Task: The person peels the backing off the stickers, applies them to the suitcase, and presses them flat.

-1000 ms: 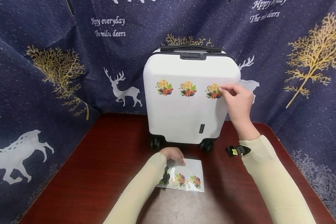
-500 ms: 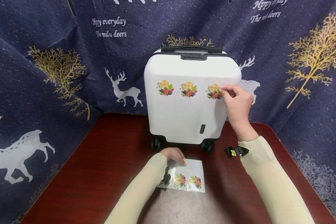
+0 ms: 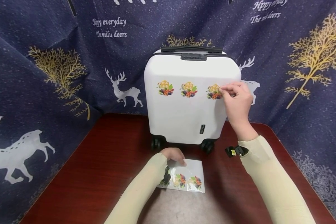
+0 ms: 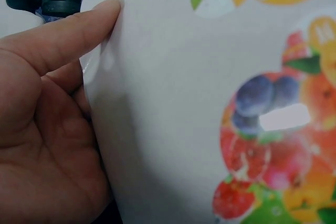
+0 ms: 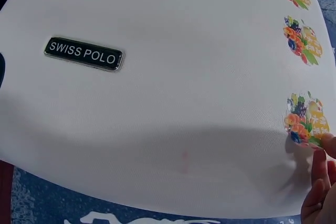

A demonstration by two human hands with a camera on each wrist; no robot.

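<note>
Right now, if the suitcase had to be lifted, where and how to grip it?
Likely the black handle, from above: it runs along the top of the upright suitcase, uncovered. Avoid the front, where the right hand pinches a sticker.

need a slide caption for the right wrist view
Right hand pinches a fruit sticker by its edge at a white suitcase bearing two more stickers and a SWISS POLO badge.

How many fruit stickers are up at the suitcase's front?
3, in a row across the suitcase: left sticker, middle sticker and right sticker, pinched by the right hand. None seems hidden.
</note>
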